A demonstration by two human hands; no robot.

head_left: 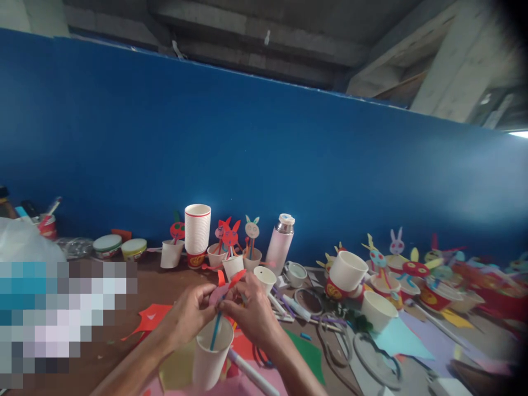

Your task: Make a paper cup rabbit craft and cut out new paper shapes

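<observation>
Where fingers meet: left hand (190,313) and right hand (252,305) pinch a pink paper cutout (218,296) above the paper cup (210,360).
Blue straw (215,332): leans inside the cup; its join to the cutout, apparently being adjusted, is partly hidden.
Thin paper: next move seemingly calls for light pressure.

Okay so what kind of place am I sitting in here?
Probably a makeshift craft workspace in an unfinished building: paper rabbit figures in cups, coloured paper scraps on the table, and bare concrete beams above a blue partition.
</observation>
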